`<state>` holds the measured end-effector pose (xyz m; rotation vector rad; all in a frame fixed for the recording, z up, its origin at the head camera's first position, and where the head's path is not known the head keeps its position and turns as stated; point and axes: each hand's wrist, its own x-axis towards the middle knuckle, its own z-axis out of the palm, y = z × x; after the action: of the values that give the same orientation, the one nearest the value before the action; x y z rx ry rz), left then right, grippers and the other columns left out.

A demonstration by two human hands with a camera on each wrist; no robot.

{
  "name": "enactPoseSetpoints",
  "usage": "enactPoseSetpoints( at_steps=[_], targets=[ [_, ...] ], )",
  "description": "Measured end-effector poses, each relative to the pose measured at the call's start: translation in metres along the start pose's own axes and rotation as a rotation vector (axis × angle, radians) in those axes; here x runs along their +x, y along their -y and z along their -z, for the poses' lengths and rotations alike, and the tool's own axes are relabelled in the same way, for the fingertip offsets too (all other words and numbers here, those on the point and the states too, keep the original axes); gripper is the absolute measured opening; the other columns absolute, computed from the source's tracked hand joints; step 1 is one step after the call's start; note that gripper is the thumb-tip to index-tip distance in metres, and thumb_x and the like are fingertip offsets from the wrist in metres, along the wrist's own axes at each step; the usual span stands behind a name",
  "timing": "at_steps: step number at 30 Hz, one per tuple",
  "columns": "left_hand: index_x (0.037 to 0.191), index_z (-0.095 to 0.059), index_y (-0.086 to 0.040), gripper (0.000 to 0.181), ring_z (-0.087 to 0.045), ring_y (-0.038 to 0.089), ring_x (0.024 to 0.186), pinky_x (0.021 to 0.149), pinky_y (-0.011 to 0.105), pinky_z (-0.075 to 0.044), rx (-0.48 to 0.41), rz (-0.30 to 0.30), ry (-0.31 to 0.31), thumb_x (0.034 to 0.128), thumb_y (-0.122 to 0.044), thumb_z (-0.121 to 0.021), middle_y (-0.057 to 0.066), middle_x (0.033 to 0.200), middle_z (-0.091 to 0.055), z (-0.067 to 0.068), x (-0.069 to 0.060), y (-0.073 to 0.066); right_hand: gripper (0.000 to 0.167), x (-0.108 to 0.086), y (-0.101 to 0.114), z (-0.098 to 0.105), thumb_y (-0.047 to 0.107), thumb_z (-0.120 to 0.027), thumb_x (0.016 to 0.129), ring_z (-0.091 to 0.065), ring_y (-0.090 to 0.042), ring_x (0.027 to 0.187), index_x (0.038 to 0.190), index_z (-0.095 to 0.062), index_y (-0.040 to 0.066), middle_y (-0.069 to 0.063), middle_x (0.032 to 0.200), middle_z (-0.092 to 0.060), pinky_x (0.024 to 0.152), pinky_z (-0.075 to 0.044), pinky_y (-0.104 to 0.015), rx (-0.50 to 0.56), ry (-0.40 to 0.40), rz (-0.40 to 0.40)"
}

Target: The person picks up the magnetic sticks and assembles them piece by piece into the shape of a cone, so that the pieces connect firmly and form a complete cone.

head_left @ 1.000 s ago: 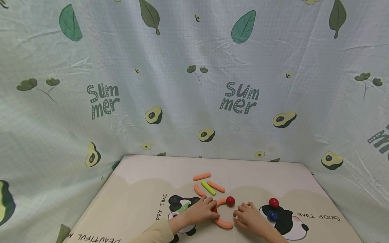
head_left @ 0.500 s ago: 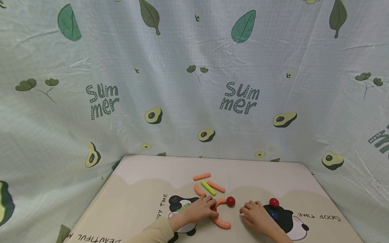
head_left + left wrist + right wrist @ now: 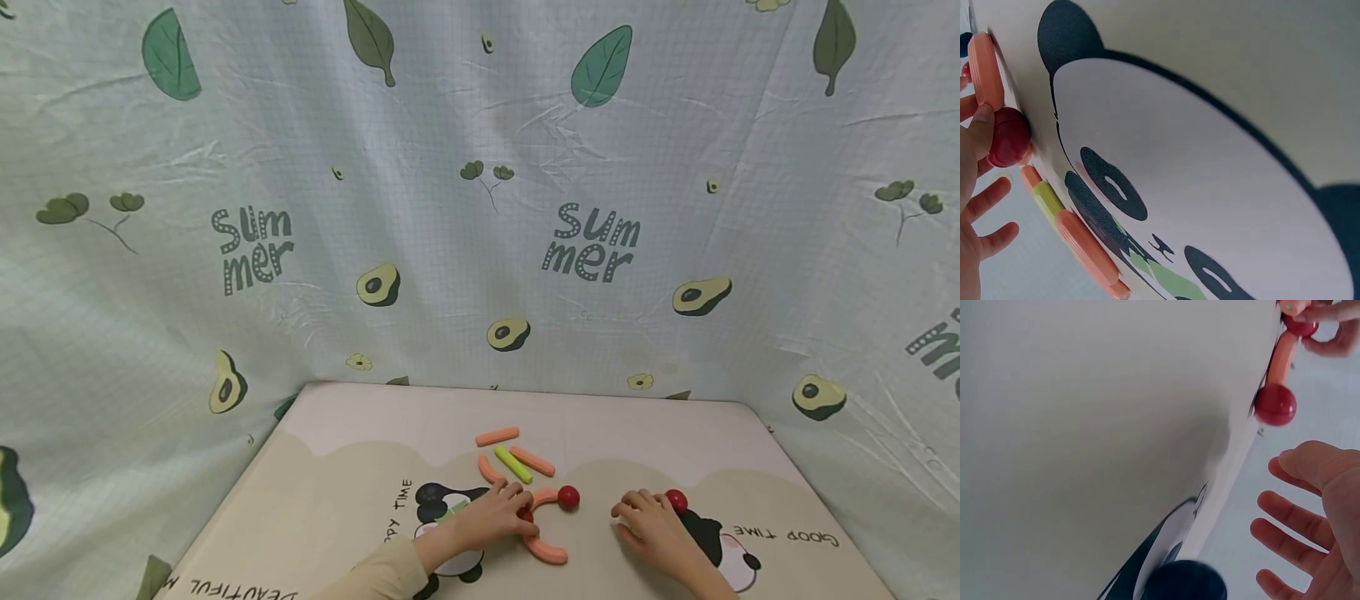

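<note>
My left hand (image 3: 498, 512) pinches a red ball (image 3: 1010, 139) between thumb and fingers. Two curved orange rods meet that ball: a near rod (image 3: 547, 552) and a far rod (image 3: 545, 497). At the far rod's other end sits a second red ball (image 3: 568, 498). My right hand (image 3: 652, 529) holds nothing; its fingers are spread and loosely bent above the table. Near it are a dark blue ball (image 3: 1185, 581), hidden by the hand in the head view, and a third red ball (image 3: 677, 500).
Behind the left hand lie straight orange rods (image 3: 497, 437), a yellow-green rod (image 3: 513, 464) and another curved orange rod (image 3: 490, 469). The table (image 3: 337, 467) bears printed pandas and lettering. A patterned curtain (image 3: 450, 250) hangs along its back edge.
My right hand has moved right, away from the curved rods, and now covers the blue ball in the head view. The near curved rod has shifted slightly left; my left hand stays on its ball.
</note>
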<state>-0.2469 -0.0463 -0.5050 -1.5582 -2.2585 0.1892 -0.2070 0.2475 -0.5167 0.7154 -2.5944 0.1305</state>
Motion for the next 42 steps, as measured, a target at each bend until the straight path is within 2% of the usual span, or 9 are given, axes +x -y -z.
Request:
enactPoseSetpoints(
  at_steps=[4, 9, 14, 19, 27, 31, 37, 42],
  targets=[
    [0.103, -0.060, -0.040, 0.024, -0.044, 0.011, 0.092, 0.075, 0.024, -0.032, 0.000, 0.002, 0.000, 0.0850, -0.025, -0.054, -0.004, 0.100, -0.052, -0.002, -0.001, 0.000, 0.021, -0.004, -0.006, 0.001, 0.018, -0.076, 0.064, -0.048, -0.008, 0.078, 0.077, -0.060, 0.024, 0.011, 0.082, -0.053, 0.067, -0.037, -0.033, -0.033, -0.059, -0.004],
    [0.102, -0.061, -0.037, 0.018, -0.044, 0.012, 0.090, 0.076, 0.026, -0.036, -0.031, -0.002, -0.001, 0.0879, -0.033, -0.050, -0.002, 0.101, -0.053, -0.001, -0.001, -0.002, 0.022, -0.009, -0.013, 0.004, 0.017, -0.076, 0.065, -0.049, -0.009, 0.078, 0.078, -0.060, 0.023, 0.010, 0.082, -0.053, 0.070, -0.039, -0.037, -0.049, -0.090, -0.046],
    [0.094, -0.061, -0.034, 0.013, -0.041, 0.011, 0.085, 0.072, 0.024, -0.030, -0.055, -0.026, -0.030, 0.0878, -0.040, -0.051, -0.004, 0.098, -0.054, -0.003, 0.000, -0.005, 0.019, -0.013, -0.022, 0.005, 0.013, -0.074, 0.067, -0.048, -0.010, 0.076, 0.079, -0.061, 0.022, 0.009, 0.081, -0.053, 0.069, -0.040, -0.041, -0.041, -0.115, -0.079],
    [0.091, -0.059, -0.035, 0.010, -0.038, 0.010, 0.084, 0.071, 0.024, -0.026, -0.067, -0.041, -0.040, 0.0876, -0.041, -0.051, -0.006, 0.093, -0.053, -0.005, 0.002, -0.010, 0.019, -0.017, -0.031, 0.006, 0.013, -0.074, 0.068, -0.049, -0.013, 0.076, 0.080, -0.062, 0.020, 0.007, 0.082, -0.054, 0.066, -0.041, -0.044, -0.051, -0.115, -0.102],
    [0.096, -0.058, -0.036, 0.015, -0.037, 0.010, 0.086, 0.070, 0.023, -0.024, -0.093, -0.042, -0.030, 0.0873, -0.044, -0.049, -0.005, 0.096, -0.054, -0.004, 0.005, -0.013, 0.017, -0.021, -0.042, 0.010, 0.012, -0.071, 0.071, -0.050, -0.018, 0.080, 0.085, -0.063, 0.018, 0.002, 0.087, -0.055, 0.064, -0.040, -0.046, -0.062, -0.095, -0.159],
    [0.101, -0.057, -0.036, 0.020, -0.036, 0.010, 0.086, 0.070, 0.024, -0.026, -0.091, -0.035, -0.010, 0.0865, -0.046, -0.048, -0.005, 0.097, -0.053, -0.005, 0.005, -0.014, 0.017, -0.023, -0.049, 0.008, 0.013, -0.070, 0.072, -0.050, -0.021, 0.082, 0.087, -0.064, 0.017, 0.000, 0.089, -0.056, 0.064, -0.039, -0.047, -0.064, -0.095, -0.187],
    [0.105, -0.056, -0.037, 0.022, -0.037, 0.010, 0.088, 0.075, 0.030, -0.035, -0.098, -0.025, 0.022, 0.0874, -0.046, -0.046, -0.005, 0.099, -0.052, -0.006, 0.005, -0.015, 0.017, -0.023, -0.058, 0.006, 0.013, -0.070, 0.071, -0.050, -0.022, 0.080, 0.086, -0.064, 0.016, -0.002, 0.088, -0.056, 0.061, -0.039, -0.046, -0.086, -0.110, -0.204],
    [0.105, -0.056, -0.037, 0.022, -0.037, 0.010, 0.089, 0.077, 0.032, -0.038, -0.099, -0.021, 0.035, 0.0877, -0.046, -0.046, -0.005, 0.100, -0.053, -0.005, 0.005, -0.015, 0.017, -0.022, -0.062, 0.009, 0.014, -0.070, 0.071, -0.050, -0.023, 0.080, 0.086, -0.064, 0.015, -0.003, 0.088, -0.056, 0.061, -0.040, -0.047, -0.097, -0.087, -0.230]
  ],
)
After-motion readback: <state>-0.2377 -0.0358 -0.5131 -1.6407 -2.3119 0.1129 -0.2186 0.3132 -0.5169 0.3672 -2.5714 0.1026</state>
